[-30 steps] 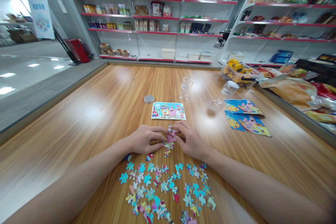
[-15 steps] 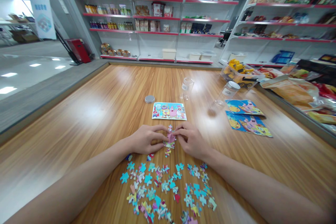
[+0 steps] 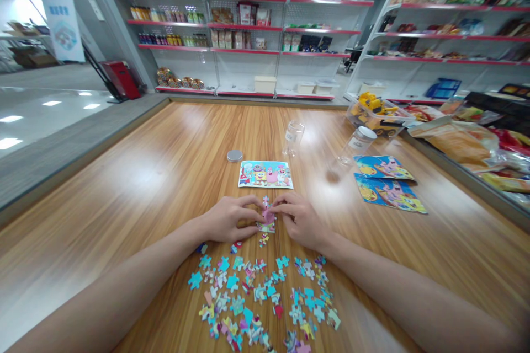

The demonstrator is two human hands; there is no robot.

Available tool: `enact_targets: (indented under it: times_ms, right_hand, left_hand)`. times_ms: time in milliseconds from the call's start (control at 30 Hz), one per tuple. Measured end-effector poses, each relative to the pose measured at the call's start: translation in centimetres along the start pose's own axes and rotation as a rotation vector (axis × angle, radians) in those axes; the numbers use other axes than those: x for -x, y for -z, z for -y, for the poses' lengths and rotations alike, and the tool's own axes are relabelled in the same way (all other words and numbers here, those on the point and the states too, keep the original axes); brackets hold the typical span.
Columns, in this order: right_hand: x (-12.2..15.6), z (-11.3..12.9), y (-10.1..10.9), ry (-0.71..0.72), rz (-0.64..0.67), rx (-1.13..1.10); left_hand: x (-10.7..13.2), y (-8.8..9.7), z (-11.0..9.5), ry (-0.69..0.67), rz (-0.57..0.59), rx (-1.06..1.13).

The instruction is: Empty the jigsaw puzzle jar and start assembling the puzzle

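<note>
A small joined block of jigsaw pieces [image 3: 268, 225], mostly pink, lies flat on the wooden table between my hands. My left hand [image 3: 232, 219] holds its left edge with bent fingers, the thumb low and the index finger higher up. From the other side my right hand [image 3: 301, 220] presses its fingertips onto the upper part of the block. A little loose cluster of pieces [image 3: 264, 240] sits just below. Nearer to me many loose jigsaw pieces [image 3: 237, 304], many of them turquoise, are spread out. Beyond my hands lies a cartoon picture card [image 3: 265, 175].
A grey lid [image 3: 234, 156] and an open clear jar [image 3: 293, 139] stand behind the card. To the right are a lidded jar [image 3: 359, 143], blue picture sheets [image 3: 391, 194] and a bin of yellow toy vehicles [image 3: 376, 116]. Packaged goods [image 3: 459, 143] lie past the table's right edge.
My right fingertips have shifted slightly left over the upper part of the block. My left hand stays at its edge, and the view has moved a little.
</note>
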State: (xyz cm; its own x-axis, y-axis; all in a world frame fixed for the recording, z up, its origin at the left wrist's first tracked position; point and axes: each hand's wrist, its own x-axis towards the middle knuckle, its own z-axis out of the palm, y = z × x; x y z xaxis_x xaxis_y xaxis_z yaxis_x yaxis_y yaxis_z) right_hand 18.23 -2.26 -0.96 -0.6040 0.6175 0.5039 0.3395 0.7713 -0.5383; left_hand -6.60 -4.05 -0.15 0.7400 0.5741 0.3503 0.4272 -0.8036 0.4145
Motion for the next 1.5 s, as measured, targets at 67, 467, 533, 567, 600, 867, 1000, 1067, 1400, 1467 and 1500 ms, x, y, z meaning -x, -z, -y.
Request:
enact_targets:
  times_ms: [67,467,533,567,600,867,1000,1067,1400,1467,1500]
  right_hand:
    - [0.06,-0.06,-0.05,0.004,-0.003,-0.003]
    - [0.28,-0.32,-0.25,-0.019,-0.063,0.004]
    - [0.25,-0.25,-0.21,-0.003,-0.048,0.007]
    - [0.23,-0.24,-0.19,0.0,-0.04,0.011]
    - [0.22,-0.23,-0.17,0.002,-0.034,0.015]
    - [0.2,-0.4,-0.2,0.015,-0.027,0.013]
    - [0.12,-0.29,-0.15,0.008,-0.011,0.023]
    - [0.1,-0.23,-0.13,0.003,-0.005,0.024]
    - [0.21,-0.21,-0.25,-0.053,-0.162,-0.005]
    - [0.23,-0.21,-0.27,-0.059,-0.139,-0.013]
    - [0.24,-0.22,-0.3,-0.062,-0.117,-0.013]
  left_hand:
    - [0.0,0.01,-0.02,0.001,-0.001,0.003]
    - [-0.09,-0.12,0.07,0.01,-0.001,0.016]
    - [-0.07,-0.08,0.05,0.014,0.0,0.014]
    - [-0.04,-0.07,0.05,0.014,0.001,0.014]
    - [-0.01,-0.07,0.05,0.014,0.003,0.013]
    - [-0.02,-0.11,0.03,0.01,0.007,0.011]
    - [0.01,-0.05,0.04,0.02,0.008,-0.022]
    - [0.07,-0.07,0.07,0.03,0.01,-0.037]
    - [0.23,-0.25,0.23,0.039,0.03,-0.059]
    - [0.19,-0.25,0.24,0.037,0.031,-0.056]
    - [0.15,-0.24,0.24,0.036,0.029,-0.052]
